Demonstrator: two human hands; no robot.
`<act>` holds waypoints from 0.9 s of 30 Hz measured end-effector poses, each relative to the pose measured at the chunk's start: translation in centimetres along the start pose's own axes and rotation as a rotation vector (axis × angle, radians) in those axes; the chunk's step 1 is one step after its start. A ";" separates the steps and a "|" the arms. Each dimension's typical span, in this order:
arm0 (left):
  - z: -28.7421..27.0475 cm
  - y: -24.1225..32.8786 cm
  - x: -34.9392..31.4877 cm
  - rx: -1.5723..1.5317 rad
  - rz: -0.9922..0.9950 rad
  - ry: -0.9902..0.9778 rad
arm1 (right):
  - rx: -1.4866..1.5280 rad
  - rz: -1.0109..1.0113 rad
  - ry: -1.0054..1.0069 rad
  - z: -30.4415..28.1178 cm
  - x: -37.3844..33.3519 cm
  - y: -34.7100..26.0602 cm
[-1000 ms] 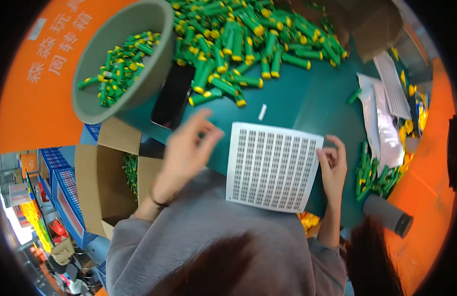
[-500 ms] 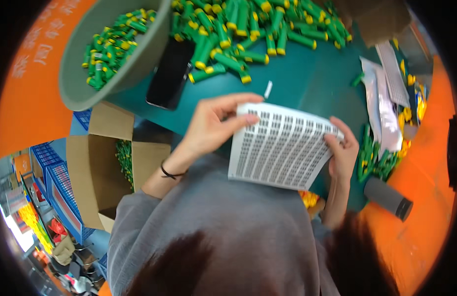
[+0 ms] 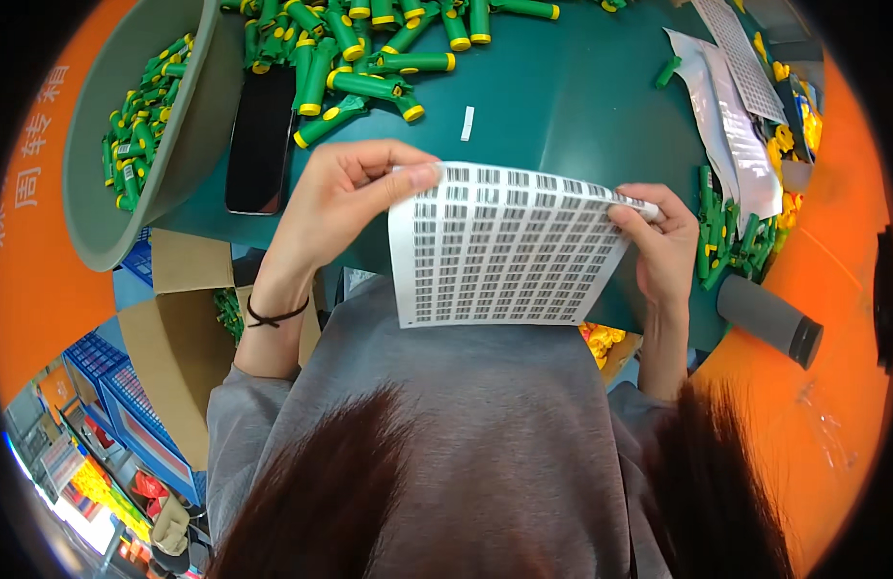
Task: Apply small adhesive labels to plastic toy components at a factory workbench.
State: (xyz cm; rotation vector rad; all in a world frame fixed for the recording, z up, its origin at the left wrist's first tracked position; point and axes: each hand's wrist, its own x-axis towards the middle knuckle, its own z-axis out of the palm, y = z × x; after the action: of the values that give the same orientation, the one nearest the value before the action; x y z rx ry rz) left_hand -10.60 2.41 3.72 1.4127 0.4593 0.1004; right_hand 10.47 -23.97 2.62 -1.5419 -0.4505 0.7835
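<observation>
A white sheet of barcode labels hangs between my hands, in front of my chest. My left hand pinches its upper left corner between thumb and fingers. At the upper right corner, my right hand grips the edge, with the thumb on the printed face. The sheet's top edge bows slightly and its lower edge is close to my grey shirt. A small white label strip lies on the green table beyond the sheet. Several green tubes with yellow ends are heaped farther back.
A grey-green basin of green tubes stands at the left, beside a black phone. An open cardboard box is below the table edge. On the right are a silvery plastic bag, more green tubes and a grey cylinder.
My view has shifted, so the table things sit differently in the picture. Both hands still hold the sheet, which now faces me more squarely and is tilted less.
</observation>
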 end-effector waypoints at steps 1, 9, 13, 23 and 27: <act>-0.2 -0.6 0.6 0.005 0.035 0.032 | 0.003 0.001 0.002 0.5 0.6 -0.4; 1.4 -1.7 3.4 1.041 0.465 0.363 | -0.297 0.122 -0.127 -0.9 5.4 -0.4; 2.8 -0.8 4.0 1.207 0.700 0.394 | -0.227 0.237 -0.166 -2.1 6.5 0.1; 2.9 -3.1 6.8 1.182 0.633 0.218 | -0.851 -0.224 -0.174 -1.5 7.7 0.5; 3.2 -4.4 7.1 1.150 0.720 0.301 | -0.882 -0.500 -0.068 0.6 7.1 1.4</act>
State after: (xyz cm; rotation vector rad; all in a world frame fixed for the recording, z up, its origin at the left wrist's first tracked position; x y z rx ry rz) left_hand -3.89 1.05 -1.98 2.6745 0.2078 0.7273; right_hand 14.71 -18.80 -0.30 -2.0673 -1.2954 0.2280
